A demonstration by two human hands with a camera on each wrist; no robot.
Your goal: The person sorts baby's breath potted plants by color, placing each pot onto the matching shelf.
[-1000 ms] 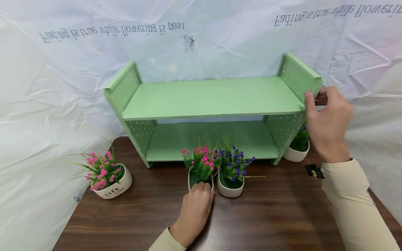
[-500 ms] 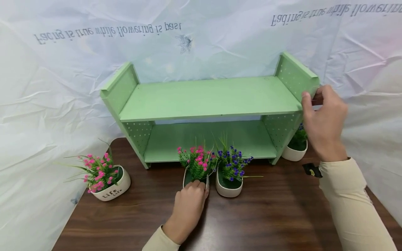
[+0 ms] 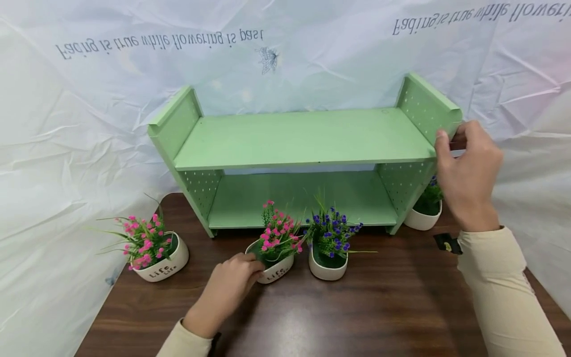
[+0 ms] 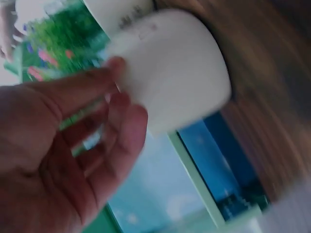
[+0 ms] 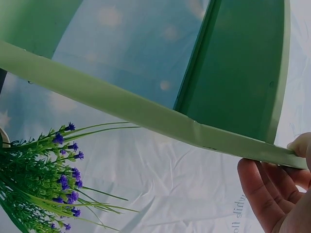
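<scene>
Here, in the lower middle of the head view, your left hand [image 3: 234, 276] pinches the left end of the pink-flowered pot [image 3: 277, 271] between thumb and fingers. Just to its right stands the purple-flowered pot [image 3: 327, 271]. Farther back, at the right, your right hand [image 3: 470, 171] grips the side edge of the green shelf [image 3: 294, 139], mid-frame. Pale cloth [image 3: 312, 59] spans the top.
</scene>
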